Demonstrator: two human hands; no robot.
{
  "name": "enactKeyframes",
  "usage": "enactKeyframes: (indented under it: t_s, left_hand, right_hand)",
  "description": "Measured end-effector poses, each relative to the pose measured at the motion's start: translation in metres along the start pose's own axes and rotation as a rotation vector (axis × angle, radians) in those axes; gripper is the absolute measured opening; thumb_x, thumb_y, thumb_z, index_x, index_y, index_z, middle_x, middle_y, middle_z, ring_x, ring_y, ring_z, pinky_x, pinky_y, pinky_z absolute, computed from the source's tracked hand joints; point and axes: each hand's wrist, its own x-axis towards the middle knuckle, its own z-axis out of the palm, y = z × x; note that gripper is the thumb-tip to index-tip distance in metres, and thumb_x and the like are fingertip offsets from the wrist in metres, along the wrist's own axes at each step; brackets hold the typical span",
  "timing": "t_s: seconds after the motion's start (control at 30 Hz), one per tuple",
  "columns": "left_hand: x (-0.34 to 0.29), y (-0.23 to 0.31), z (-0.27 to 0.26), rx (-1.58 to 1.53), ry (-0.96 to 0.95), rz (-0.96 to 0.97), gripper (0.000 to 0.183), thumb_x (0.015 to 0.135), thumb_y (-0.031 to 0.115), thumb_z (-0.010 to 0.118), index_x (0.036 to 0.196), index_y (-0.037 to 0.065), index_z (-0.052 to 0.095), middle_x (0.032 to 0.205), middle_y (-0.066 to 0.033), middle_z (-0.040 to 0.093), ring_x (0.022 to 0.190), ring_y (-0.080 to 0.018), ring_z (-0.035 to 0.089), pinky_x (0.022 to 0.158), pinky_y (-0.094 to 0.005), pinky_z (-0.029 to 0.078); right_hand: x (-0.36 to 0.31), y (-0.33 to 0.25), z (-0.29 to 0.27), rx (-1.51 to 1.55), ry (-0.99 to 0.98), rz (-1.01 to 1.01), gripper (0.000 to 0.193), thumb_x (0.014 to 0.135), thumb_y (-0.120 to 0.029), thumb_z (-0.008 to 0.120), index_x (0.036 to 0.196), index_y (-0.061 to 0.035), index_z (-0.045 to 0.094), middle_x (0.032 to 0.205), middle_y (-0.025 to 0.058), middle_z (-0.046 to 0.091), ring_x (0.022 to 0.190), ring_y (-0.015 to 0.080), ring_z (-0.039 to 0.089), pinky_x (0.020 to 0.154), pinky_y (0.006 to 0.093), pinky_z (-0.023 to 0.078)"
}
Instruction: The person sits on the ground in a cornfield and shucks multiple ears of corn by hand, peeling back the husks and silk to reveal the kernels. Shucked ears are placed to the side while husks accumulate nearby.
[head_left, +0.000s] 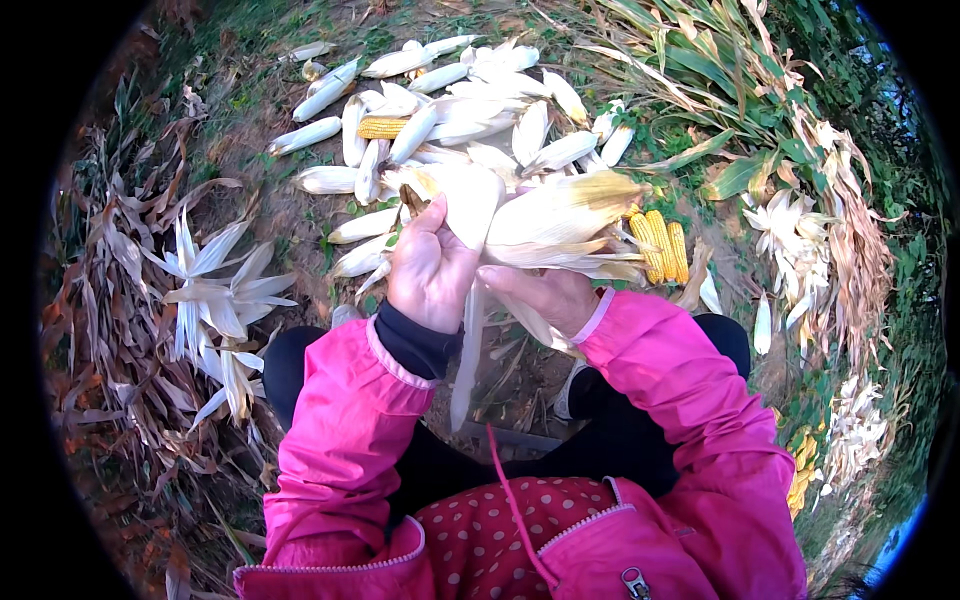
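Note:
Both hands hold one corn ear in its pale husk [560,215], lying crosswise in front of me. My left hand [428,268] grips a wide peeled-back husk leaf [470,205] near the ear's left end. My right hand [550,298] clasps the ear from below, with loose husk strips hanging down between my pink sleeves. Yellow kernels show at the ear's right tip.
A pile of unhusked corn ears [440,110] lies on the ground ahead, with one bare yellow cob [382,127] in it. Husked yellow cobs [660,245] sit at the right. Torn husks [220,300] lie left, dry stalks and green leaves [800,150] right.

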Motion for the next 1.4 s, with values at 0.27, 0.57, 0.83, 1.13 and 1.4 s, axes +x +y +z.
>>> enactKeyframes:
  t_s: [0.27, 0.57, 0.83, 1.13, 1.4]
  left_hand:
    - [-0.005, 0.02, 0.005, 0.084, -0.258, -0.201, 0.016, 0.09, 0.003, 0.045, 0.103, -0.004, 0.051, 0.075, -0.0051, 0.056, 0.065, -0.0141, 0.053, 0.07, -0.0292, 0.048]
    - [-0.029, 0.037, 0.03, 1.05, -0.357, 0.01, 0.033, 0.094, 0.017, 0.053, 0.119, -0.005, 0.055, 0.105, -0.0101, 0.064, 0.096, -0.0161, 0.06, 0.09, -0.0305, 0.044]
    - [-0.028, 0.019, 0.03, 1.658, -0.356, 0.353, 0.077, 0.074, 0.029, 0.08, 0.13, -0.006, 0.041, 0.118, -0.0115, 0.055, 0.107, -0.0203, 0.055, 0.092, -0.0335, 0.044]
    - [-0.02, 0.001, -0.008, 0.701, -0.379, -0.226, 0.062, 0.084, 0.015, 0.069, 0.135, 0.0, 0.037, 0.124, -0.0117, 0.052, 0.113, -0.0215, 0.053, 0.098, -0.0348, 0.04]
    - [-0.028, 0.021, 0.015, 0.589, -0.277, -0.137, 0.06, 0.085, 0.021, 0.062, 0.133, -0.004, 0.036, 0.122, -0.0205, 0.053, 0.106, -0.0319, 0.058, 0.093, -0.0443, 0.049]
  right_hand:
    - [0.032, 0.008, -0.05, 0.849, 0.467, 0.084, 0.048, 0.082, -0.029, 0.063, 0.119, -0.0032, 0.047, 0.116, 0.0128, 0.054, 0.108, 0.0257, 0.054, 0.096, 0.0427, 0.043]
    - [0.031, -0.021, -0.076, 0.65, 0.51, 0.025, 0.044, 0.083, -0.029, 0.064, 0.114, -0.0012, 0.051, 0.101, 0.0106, 0.06, 0.094, 0.02, 0.06, 0.086, 0.0354, 0.048]
    - [0.025, -0.018, -0.038, 0.188, 0.159, 0.08, 0.067, 0.085, -0.05, 0.062, 0.124, 0.0022, 0.047, 0.116, 0.0127, 0.055, 0.108, 0.0207, 0.053, 0.094, 0.0323, 0.041]
    - [0.013, -0.048, -0.027, -0.119, -0.089, 0.027, 0.063, 0.089, -0.048, 0.058, 0.118, 0.0076, 0.049, 0.109, 0.0157, 0.057, 0.099, 0.0212, 0.057, 0.084, 0.0326, 0.047]
    - [-0.02, -0.106, -0.052, -0.124, -0.09, -0.348, 0.058, 0.081, -0.031, 0.073, 0.117, 0.0099, 0.053, 0.093, 0.0145, 0.06, 0.087, 0.0158, 0.059, 0.07, 0.0296, 0.047]
